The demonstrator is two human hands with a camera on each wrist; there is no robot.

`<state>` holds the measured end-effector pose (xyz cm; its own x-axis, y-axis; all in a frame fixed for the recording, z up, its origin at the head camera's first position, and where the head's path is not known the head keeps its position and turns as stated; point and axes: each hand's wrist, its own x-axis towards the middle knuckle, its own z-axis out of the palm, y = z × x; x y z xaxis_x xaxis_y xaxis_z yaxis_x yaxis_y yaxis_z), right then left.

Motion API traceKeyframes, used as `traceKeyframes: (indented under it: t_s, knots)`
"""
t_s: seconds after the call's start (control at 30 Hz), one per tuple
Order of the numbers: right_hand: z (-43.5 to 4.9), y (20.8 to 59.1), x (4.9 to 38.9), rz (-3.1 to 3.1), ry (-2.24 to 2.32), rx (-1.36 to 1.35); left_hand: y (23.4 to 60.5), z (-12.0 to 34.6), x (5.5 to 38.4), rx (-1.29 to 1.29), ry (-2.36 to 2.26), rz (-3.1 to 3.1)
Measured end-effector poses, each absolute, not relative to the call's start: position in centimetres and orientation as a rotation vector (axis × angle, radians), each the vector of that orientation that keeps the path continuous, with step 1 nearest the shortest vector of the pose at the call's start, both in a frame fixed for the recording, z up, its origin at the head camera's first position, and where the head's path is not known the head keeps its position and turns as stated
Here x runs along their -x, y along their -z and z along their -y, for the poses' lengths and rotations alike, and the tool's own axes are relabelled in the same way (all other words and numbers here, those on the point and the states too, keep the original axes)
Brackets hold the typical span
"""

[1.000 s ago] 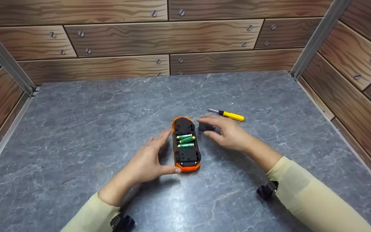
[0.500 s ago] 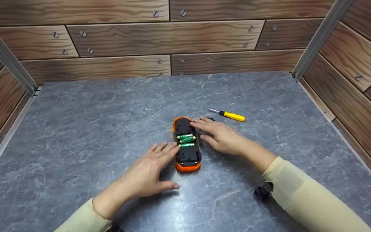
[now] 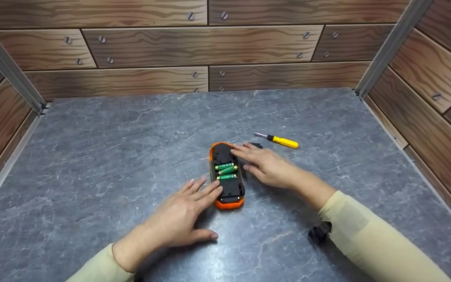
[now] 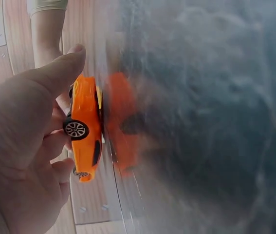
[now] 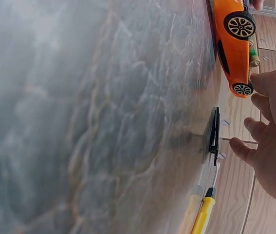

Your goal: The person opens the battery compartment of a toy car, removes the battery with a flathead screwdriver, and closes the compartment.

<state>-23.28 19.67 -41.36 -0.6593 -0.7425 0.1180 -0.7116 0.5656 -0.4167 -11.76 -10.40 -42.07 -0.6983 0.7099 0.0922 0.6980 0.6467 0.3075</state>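
An orange toy car (image 3: 228,205) lies upside down on the table, its black underside facing up. Green batteries (image 3: 226,170) sit in its uncovered compartment, the middle one slanted. My left hand (image 3: 180,213) is at the car's left side, fingers spread and fingertips over its edge near the lower wheel; the thumb is apart from it. With fingers extended, my right hand (image 3: 266,162) reaches to the car's upper right edge. Below that hand lies a black cover (image 5: 214,139), mostly hidden in the head view. The right wrist view shows a battery end (image 5: 254,59) sticking up above the chassis.
A screwdriver (image 3: 284,141) with a yellow handle lies beyond my right hand, its shaft pointing left. The grey marbled table (image 3: 131,129) is bordered by wood-patterned walls (image 3: 206,43) at the back and sides.
My left hand has slid back toward me, its thumb leaving the car's orange end and its fingertips coming onto the edge. My right hand has moved left from the black cover to the car.
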Motion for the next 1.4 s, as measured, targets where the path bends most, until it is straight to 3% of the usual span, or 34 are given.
traceKeyframes:
  t_s: [1.4]
  knots:
    - [-22.2,41.1,19.9,-2.842,0.514,1.290,42.2,11.8,13.7,-1.012,-0.430,-2.933]
